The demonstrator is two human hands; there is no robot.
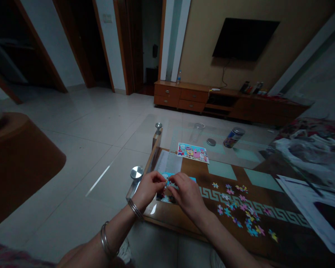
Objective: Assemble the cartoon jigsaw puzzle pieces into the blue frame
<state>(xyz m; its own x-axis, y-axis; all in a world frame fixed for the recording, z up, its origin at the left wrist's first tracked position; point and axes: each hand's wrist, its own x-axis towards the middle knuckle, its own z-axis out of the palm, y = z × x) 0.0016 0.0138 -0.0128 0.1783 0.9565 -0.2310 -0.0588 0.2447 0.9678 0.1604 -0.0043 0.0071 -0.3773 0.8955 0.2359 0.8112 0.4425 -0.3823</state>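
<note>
Here, the left hand (150,188) is pinching a small puzzle piece (169,182) with curled fingers, just above the half-built puzzle (164,196) at the table's (279,230) near-left corner. The right hand (187,197) is touching the piece too, fingers curled, though I cannot tell whether it is gripping. Loose pieces (241,212) are lying to the right.

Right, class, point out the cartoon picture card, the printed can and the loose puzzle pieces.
cartoon picture card (193,152), head view, centre of its face.
printed can (232,138), head view, middle of its side.
loose puzzle pieces (242,207), head view, a piece mid-scatter.
</note>
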